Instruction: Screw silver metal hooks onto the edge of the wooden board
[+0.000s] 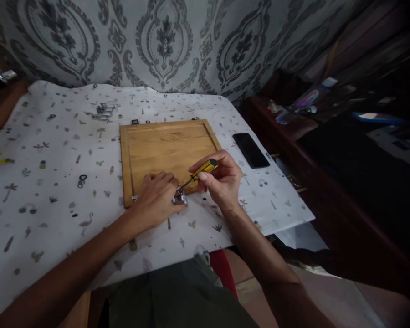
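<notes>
A framed wooden panel (171,148) lies flat on the patterned white cloth. At its near edge sits a small shiny metal hinge (180,198). My left hand (158,196) is closed over the near edge of the panel, its fingers against the hinge and its thumb just below. A yellow and black screwdriver (205,168) is held in the fingers of my right hand (222,178), slanting down to the left. Its tip meets the hinge beside my left fingertips; the exact contact point is too small to tell.
A black phone (251,151) lies right of the panel. Several metal pieces (104,110) are grouped behind it at the left. On the dark red furniture (280,132) at the right stands a clear bottle (305,101). A patterned curtain (164,41) hangs behind the table.
</notes>
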{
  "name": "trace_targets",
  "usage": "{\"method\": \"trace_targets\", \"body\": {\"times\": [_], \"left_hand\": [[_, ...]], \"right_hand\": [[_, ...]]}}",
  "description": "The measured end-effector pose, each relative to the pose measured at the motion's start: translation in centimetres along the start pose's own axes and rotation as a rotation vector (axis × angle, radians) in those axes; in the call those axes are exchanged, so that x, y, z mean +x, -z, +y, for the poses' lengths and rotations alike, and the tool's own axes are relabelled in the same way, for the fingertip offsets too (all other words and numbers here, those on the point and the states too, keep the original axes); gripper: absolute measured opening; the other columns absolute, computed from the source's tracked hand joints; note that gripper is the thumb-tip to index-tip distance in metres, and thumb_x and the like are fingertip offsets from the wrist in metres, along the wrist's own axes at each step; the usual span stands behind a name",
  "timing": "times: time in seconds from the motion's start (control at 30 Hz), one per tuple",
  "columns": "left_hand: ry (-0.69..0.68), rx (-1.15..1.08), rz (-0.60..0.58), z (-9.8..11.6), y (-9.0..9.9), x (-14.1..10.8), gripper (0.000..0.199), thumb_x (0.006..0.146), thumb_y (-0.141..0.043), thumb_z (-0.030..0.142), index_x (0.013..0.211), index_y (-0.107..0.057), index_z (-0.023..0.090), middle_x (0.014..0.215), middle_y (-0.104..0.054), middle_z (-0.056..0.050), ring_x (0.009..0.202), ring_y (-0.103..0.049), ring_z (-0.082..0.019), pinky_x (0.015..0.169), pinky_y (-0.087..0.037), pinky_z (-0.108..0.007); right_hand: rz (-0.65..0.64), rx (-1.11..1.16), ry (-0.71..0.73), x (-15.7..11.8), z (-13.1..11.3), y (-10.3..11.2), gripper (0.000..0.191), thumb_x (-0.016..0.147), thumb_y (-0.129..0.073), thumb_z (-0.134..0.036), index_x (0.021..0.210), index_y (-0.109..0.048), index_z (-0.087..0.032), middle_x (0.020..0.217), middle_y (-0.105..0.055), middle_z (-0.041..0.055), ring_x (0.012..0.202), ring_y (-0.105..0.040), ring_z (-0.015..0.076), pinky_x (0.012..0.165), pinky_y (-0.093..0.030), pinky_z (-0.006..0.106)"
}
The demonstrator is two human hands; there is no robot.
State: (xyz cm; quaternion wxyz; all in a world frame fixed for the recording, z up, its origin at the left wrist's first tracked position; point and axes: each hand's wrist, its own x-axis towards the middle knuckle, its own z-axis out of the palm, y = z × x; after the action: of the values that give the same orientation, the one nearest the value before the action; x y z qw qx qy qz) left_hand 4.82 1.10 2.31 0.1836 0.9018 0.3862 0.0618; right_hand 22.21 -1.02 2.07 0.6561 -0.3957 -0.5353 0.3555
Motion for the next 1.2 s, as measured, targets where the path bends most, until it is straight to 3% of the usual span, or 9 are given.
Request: {"method": "trace_targets", "body": {"times": [0.13, 0.4, 0.53, 0.73, 0.87, 0.97, 1.03, 1.1, 1.2], "left_hand": [[-0.004, 0.021, -0.012, 0.0, 0.0, 0.0, 0.021, 0.087, -0.074, 0.036, 0.092, -0.064, 0.018, 0.102, -0.069, -0.009, 0.106, -0.064, -0.033, 0.094, -0.045, -0.048], [0.001, 0.007, -0.023, 0.1, 0.2, 0.0, 0.021, 0.086, -0.076, 0.035, 0.092, -0.065, 0.018, 0.101, -0.068, -0.009, 0.107, -0.064, -0.033, 0.096, -0.046, -0.05], [-0.007, -0.004, -0.016, 0.0, 0.1, 0.0, 0.02, 0.087, -0.075, 0.035, 0.091, -0.064, 0.019, 0.103, -0.068, -0.01, 0.109, -0.064, -0.035, 0.094, -0.047, -0.051], [0.0, 0.013, -0.027, 0.0, 0.1, 0.1, 0.022, 0.087, -0.075, 0.036, 0.094, -0.065, 0.017, 0.104, -0.069, -0.01, 0.109, -0.065, -0.034, 0.096, -0.046, -0.05], [0.002, 0.02, -0.038, 0.1, 0.3, 0.1, 0.023, 0.087, -0.076, 0.036, 0.094, -0.066, 0.016, 0.104, -0.07, -0.01, 0.109, -0.065, -0.034, 0.095, -0.047, -0.05], [0.003, 0.023, -0.041, 0.2, 0.3, 0.1, 0.025, 0.087, -0.076, 0.037, 0.097, -0.067, 0.016, 0.106, -0.07, -0.011, 0.112, -0.065, -0.034, 0.095, -0.047, -0.049], [0.004, 0.026, -0.041, 0.1, 0.3, 0.1, 0.027, 0.087, -0.076, 0.038, 0.1, -0.067, 0.016, 0.107, -0.07, -0.011, 0.112, -0.065, -0.034, 0.096, -0.047, -0.05], [0.004, 0.031, -0.04, 0.1, 0.2, 0.1, 0.028, 0.087, -0.077, 0.04, 0.099, -0.066, 0.017, 0.108, -0.07, -0.011, 0.112, -0.065, -0.034, 0.096, -0.047, -0.049], [-0.003, 0.036, -0.04, 0.0, 0.0, 0.1, 0.029, 0.087, -0.077, 0.042, 0.096, -0.066, 0.017, 0.108, -0.07, -0.01, 0.11, -0.065, -0.033, 0.095, -0.047, -0.049]], "right_hand": [[-0.038, -0.009, -0.027, -0.1, 0.2, 0.3, 0.044, 0.077, -0.084, -0.057, 0.102, -0.066, -0.024, 0.079, -0.078, -0.0009, 0.035, -0.054, 0.007, 0.032, -0.046, 0.02], [-0.021, 0.026, -0.018, -0.2, 0.2, 0.3, 0.028, 0.081, -0.084, -0.046, 0.094, -0.075, -0.023, 0.081, -0.079, 0.0006, 0.036, -0.056, 0.0064, 0.034, -0.048, 0.02], [-0.022, 0.062, 0.012, 0.0, 0.2, 0.0, 0.025, 0.08, -0.086, -0.041, 0.087, -0.072, -0.023, 0.079, -0.079, -0.0006, 0.035, -0.054, 0.005, 0.032, -0.045, 0.017], [-0.031, 0.029, -0.036, 0.4, -0.4, -0.5, 0.038, 0.079, -0.086, -0.047, 0.081, -0.056, -0.023, 0.072, -0.075, -0.0041, 0.034, -0.049, 0.0037, 0.031, -0.042, 0.016], [-0.135, -0.009, -0.124, 0.8, -1.2, -0.1, 0.037, 0.081, -0.085, -0.046, 0.095, -0.059, -0.023, 0.075, -0.073, -0.005, 0.038, -0.053, 0.0042, 0.035, -0.045, 0.015], [-0.281, -0.017, -0.134, 1.3, -1.7, 0.5, 0.037, 0.087, -0.08, -0.043, 0.116, -0.065, -0.025, 0.082, -0.072, -0.0039, 0.045, -0.06, 0.0047, 0.041, -0.051, 0.015], [-0.355, -0.026, -0.12, 1.5, -1.7, 0.7, 0.033, 0.092, -0.074, -0.043, 0.12, -0.068, -0.026, 0.087, -0.074, -0.0018, 0.048, -0.064, 0.0049, 0.045, -0.055, 0.016], [-0.362, -0.027, -0.088, 1.7, -1.5, 0.7, 0.027, 0.094, -0.073, -0.041, 0.114, -0.072, -0.024, 0.091, -0.077, 0.0003, 0.048, -0.063, 0.0042, 0.046, -0.055, 0.016], [-0.251, -0.008, -0.017, 1.8, -1.0, 0.4, 0.022, 0.087, -0.08, -0.039, 0.097, -0.075, -0.021, 0.091, -0.079, 0.001, 0.043, -0.058, 0.0025, 0.04, -0.051, 0.014]]}}
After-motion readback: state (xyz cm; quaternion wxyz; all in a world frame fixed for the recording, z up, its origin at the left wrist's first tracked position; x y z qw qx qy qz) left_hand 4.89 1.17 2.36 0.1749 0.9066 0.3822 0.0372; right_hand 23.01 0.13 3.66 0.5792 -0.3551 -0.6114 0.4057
